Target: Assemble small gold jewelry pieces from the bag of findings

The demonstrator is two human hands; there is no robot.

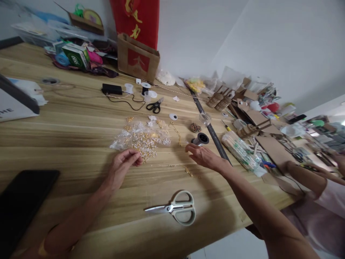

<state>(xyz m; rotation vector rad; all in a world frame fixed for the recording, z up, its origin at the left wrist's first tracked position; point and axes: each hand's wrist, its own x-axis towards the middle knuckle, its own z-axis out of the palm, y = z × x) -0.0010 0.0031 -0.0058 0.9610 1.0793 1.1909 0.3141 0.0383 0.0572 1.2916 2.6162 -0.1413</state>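
Note:
My left hand (122,165) is closed in a pinch at the near edge of a pile of small gold and silver findings (147,145) lying on clear plastic bags (121,138). What its fingertips hold is too small to make out. My right hand (203,156) has its fingers curled together just in front of a spool of thin wire or thread (201,139); anything in them is hidden. Between the hands, a fine strand with a few tiny beads (171,165) lies near a short gold chain (188,172). Another gold chain (178,136) lies farther back.
Beige-handled scissors (183,208) lie in front, black scissors (155,105) behind. A cup of beads (195,127) stands by a dark strip (212,136). A black tablet-like slab (27,201) is at left. Boxes line the back; another person's arm (307,176) is at right.

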